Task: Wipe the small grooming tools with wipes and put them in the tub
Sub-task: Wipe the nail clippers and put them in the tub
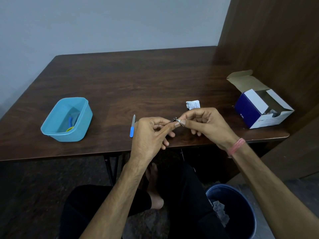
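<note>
Nail file [132, 127], perhaps torn wrapper [193, 104], beside hands.

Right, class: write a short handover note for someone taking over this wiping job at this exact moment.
Left hand pinches a small metal tool; right hand pinches a wipe against it, above the table's near edge.
Blue-handled nail file lies on the table, not yet in the tub.
Blue tub on the left already holds some tools.
Left: finish this tool, then the file.
</note>
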